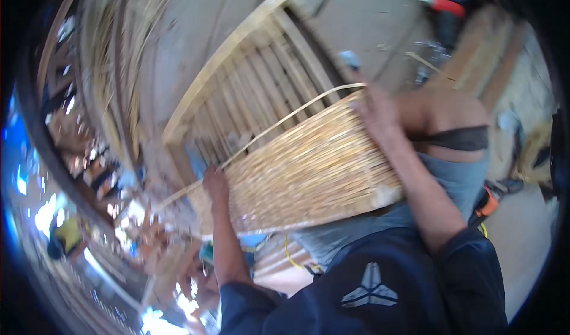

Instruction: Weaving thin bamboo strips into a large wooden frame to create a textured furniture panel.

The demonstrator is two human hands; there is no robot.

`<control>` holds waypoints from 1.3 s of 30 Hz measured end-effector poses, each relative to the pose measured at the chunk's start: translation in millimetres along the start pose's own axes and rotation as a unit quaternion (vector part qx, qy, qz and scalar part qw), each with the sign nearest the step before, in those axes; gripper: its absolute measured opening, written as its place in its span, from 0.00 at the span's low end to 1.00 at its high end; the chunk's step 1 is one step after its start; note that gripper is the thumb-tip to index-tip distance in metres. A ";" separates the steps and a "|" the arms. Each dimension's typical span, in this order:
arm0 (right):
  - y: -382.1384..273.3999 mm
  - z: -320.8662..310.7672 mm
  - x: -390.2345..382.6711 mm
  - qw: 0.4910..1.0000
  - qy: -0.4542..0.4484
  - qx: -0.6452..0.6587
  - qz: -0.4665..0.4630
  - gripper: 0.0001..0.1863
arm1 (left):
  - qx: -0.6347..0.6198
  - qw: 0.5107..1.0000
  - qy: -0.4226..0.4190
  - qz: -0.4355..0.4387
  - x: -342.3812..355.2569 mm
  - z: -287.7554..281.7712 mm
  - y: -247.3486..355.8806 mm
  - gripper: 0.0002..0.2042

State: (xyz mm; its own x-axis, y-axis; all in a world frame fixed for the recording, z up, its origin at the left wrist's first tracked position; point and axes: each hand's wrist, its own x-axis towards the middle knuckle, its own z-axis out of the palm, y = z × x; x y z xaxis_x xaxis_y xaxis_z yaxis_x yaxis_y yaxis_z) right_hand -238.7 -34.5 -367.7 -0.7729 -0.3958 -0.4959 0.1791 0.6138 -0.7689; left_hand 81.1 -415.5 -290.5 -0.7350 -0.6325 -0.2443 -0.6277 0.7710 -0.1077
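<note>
The strip [309, 102] is bowed lengthwise between the left hand [217, 185] and right hand [377, 114], along the panel's [303, 166] edge. Both hands are partly curled; whether it is gripped cannot be told.

Blown-out glare at lower left; motion blur throughout; edges bowed, black fisheye rim, blue fringe along left.

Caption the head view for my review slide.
Left hand and right hand at a pale bowed strip along a straw-coloured panel, slatted wooden frame beyond.
</note>
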 end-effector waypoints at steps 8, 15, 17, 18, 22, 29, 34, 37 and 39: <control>-22.6 -18.8 -4.8 0.995 0.031 0.074 -0.054 0.23 | 0.104 0.991 -0.082 0.011 36.8 -17.4 29.5 0.18; -25.2 -24.0 -4.7 0.999 0.032 0.018 -0.030 0.23 | 0.178 0.983 -0.035 0.002 56.4 -20.7 39.6 0.18; -21.9 -17.3 -4.6 0.998 0.041 -0.007 -0.057 0.22 | 0.195 0.978 -0.072 0.002 46.3 2.7 -14.5 0.18; -23.3 -12.2 -3.5 0.995 0.043 -0.025 -0.088 0.21 | 0.194 0.976 -0.096 -0.002 29.5 17.9 -57.8 0.18; -2.0 -15.5 -0.9 0.977 0.080 -0.100 -0.172 0.18 | 0.189 0.958 -0.127 -0.172 28.8 -4.3 -21.8 0.25; -8.6 -22.5 16.1 0.901 0.100 0.402 0.125 0.18 | 0.046 0.966 -0.142 -0.211 21.0 21.8 -38.5 0.23; -14.7 -32.7 27.0 0.850 0.151 0.433 0.260 0.17 | 0.111 0.975 -0.119 -0.150 12.2 21.4 -20.9 0.20; -21.5 -39.8 27.5 0.875 0.087 0.383 0.283 0.21 | 0.112 0.977 -0.096 -0.155 9.1 15.3 -6.5 0.20; -3.2 -33.5 32.1 0.883 0.076 0.369 0.280 0.22 | 0.138 0.966 -0.134 -0.175 12.7 12.4 0.3 0.20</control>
State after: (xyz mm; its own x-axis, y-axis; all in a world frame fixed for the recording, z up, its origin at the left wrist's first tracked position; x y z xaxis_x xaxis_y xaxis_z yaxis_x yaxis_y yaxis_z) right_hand -284.4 -26.3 -367.7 -0.4991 -0.0412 -0.8656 0.8642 0.0489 -0.5007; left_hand 74.8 -422.4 -305.6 -0.3737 -0.8451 -0.3822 -0.7066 0.5263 -0.4730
